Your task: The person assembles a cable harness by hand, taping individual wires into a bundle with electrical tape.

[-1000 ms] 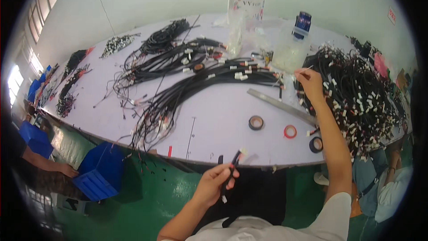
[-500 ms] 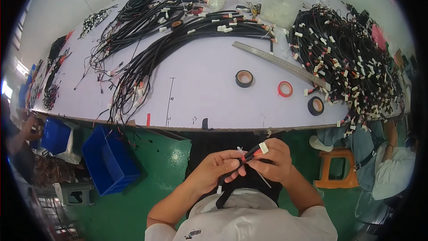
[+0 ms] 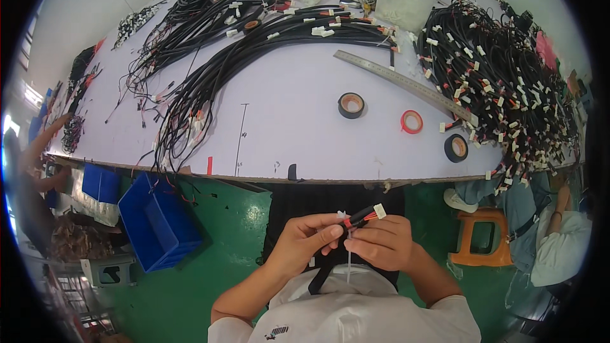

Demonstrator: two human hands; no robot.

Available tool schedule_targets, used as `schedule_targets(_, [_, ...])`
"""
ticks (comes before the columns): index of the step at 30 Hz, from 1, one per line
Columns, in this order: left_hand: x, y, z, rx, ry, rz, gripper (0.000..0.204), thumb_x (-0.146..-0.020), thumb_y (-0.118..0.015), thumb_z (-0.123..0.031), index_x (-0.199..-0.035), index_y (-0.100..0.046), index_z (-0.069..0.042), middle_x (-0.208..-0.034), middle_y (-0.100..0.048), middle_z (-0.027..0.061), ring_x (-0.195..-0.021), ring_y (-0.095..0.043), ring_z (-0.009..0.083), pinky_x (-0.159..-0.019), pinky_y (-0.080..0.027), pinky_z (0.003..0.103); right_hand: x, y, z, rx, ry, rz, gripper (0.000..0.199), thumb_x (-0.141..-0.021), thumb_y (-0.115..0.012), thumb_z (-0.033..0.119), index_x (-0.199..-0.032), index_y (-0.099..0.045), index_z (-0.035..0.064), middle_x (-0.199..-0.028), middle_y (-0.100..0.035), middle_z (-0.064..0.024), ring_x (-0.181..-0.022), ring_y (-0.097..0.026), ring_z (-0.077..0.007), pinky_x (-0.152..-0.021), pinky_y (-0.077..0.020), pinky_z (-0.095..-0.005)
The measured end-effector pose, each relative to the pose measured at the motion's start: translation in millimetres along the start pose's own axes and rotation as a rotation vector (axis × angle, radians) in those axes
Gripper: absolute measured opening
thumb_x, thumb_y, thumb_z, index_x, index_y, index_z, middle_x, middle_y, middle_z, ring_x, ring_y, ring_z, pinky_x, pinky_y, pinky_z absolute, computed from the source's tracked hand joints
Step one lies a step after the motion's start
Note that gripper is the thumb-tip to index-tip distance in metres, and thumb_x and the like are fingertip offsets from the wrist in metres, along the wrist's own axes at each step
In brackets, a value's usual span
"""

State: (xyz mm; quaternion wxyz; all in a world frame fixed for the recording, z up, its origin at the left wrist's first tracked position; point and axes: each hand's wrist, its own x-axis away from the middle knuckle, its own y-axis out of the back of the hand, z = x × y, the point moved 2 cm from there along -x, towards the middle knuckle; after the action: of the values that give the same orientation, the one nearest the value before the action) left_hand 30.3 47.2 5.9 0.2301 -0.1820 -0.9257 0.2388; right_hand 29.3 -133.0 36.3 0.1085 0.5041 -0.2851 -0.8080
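Note:
In front of my lap, my left hand (image 3: 304, 240) is closed on a black wire harness (image 3: 361, 217), thumb pressed against it. Its end points up to the right, with red and orange wires running into a white connector (image 3: 379, 211). A thin white cable tie (image 3: 348, 268) is looped at the harness near a red band, its tail hanging down toward my shirt. My right hand (image 3: 389, 240) is closed just below the connector, fingertips pinched at the tie. Those fingertips partly hide what they grip.
The table (image 3: 298, 121) holds long bundles of black cable (image 3: 235, 67), a steel ruler (image 3: 406, 86), black tape (image 3: 351, 105), red tape (image 3: 412, 122) and a large harness pile (image 3: 495, 89). Blue crates (image 3: 159, 228) stand left on the floor; an orange stool (image 3: 481, 238) and a seated person are right.
The tie's tail has swung from slanting down-right to hanging straight down. My right hand has shifted lower, to the tie. At the far left a person's arm has reached onto the table.

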Motion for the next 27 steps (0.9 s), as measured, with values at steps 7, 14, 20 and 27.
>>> schedule_targets(7, [0, -6, -1, -0.052, -0.042, -0.065, 0.030, -0.088, -0.063, -0.010, -0.116, -0.061, -0.001, -0.087, -0.064, 0.0035, -0.070, -0.053, 0.0059, -0.057, -0.044, 0.020, 14, -4, -4, -0.629, -0.598, 0.017, 0.011, -0.080, -0.067, 0.003, -0.089, -0.062, 0.0000, -0.073, -0.066, -0.0101, -0.069, -0.067, -0.0197, -0.057, -0.0515, -0.0274])
schedule_targets(14, [-5, -8, 2, -0.074, -0.084, -0.130, 0.029, -0.086, -0.064, -0.005, -0.114, -0.062, -0.001, -0.083, -0.065, 0.0044, -0.067, -0.055, 0.0066, -0.053, -0.044, 0.019, 26, -13, 9, -0.936, -0.910, -0.205, 0.006, -0.085, -0.060, -0.003, -0.091, -0.059, -0.0026, -0.088, -0.064, -0.0157, -0.081, -0.066, -0.0206, -0.066, -0.0534, -0.0279])
schedule_targets(20, [-5, -11, 2, -0.075, -0.079, -0.143, 0.027, -0.085, -0.064, -0.004, -0.112, -0.064, -0.002, -0.082, -0.065, 0.0039, -0.065, -0.054, 0.0060, -0.052, -0.043, 0.018, 26, -16, 13, -0.922, -1.046, -0.337, 0.008, -0.082, -0.061, -0.004, -0.085, -0.054, -0.0016, -0.085, -0.064, -0.0161, -0.069, -0.061, -0.0148, -0.064, -0.0519, -0.0263])
schedule_targets(27, [-4, -11, 2, -0.127, -0.111, -0.151, 0.026, -0.085, -0.064, -0.004, -0.110, -0.065, -0.003, -0.080, -0.065, 0.0029, -0.064, -0.054, 0.0053, -0.052, -0.043, 0.018, 25, -18, 16, -0.787, -0.966, -0.306, 0.009, -0.081, -0.059, -0.006, -0.084, -0.053, -0.0011, -0.083, -0.062, -0.0134, -0.076, -0.061, -0.0151, -0.068, -0.0496, -0.0262])
